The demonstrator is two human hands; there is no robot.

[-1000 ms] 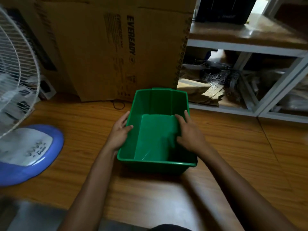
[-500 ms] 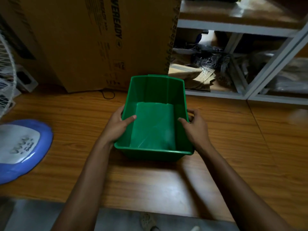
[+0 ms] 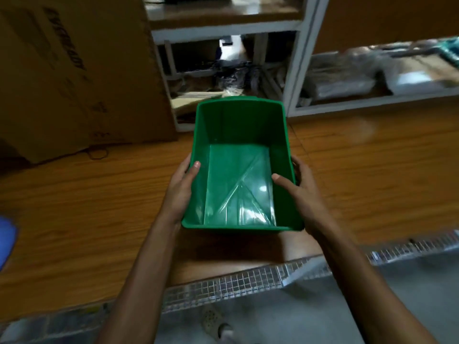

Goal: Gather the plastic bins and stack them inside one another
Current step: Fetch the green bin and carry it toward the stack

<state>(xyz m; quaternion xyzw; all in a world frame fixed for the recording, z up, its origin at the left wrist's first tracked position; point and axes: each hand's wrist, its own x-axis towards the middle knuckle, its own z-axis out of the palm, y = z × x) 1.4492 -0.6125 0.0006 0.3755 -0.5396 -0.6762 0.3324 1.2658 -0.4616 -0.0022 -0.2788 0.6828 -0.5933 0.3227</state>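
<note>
With our left hand [image 3: 182,192] and right hand [image 3: 301,192] gripping the bin [image 3: 238,135] by its side rims, we are gathering it; next it must drop squarely into another.

This looks like a storeroom or the back room of a small shop. A large printed cardboard carton [image 3: 74,78] stands at the far left of the wood-grain floor [image 3: 74,207]. Behind it, white-framed shelves [image 3: 293,70] hold plastic-wrapped bundles [image 3: 347,78] and flattened cardboard [image 3: 196,99], loosely piled rather than displayed.
</note>
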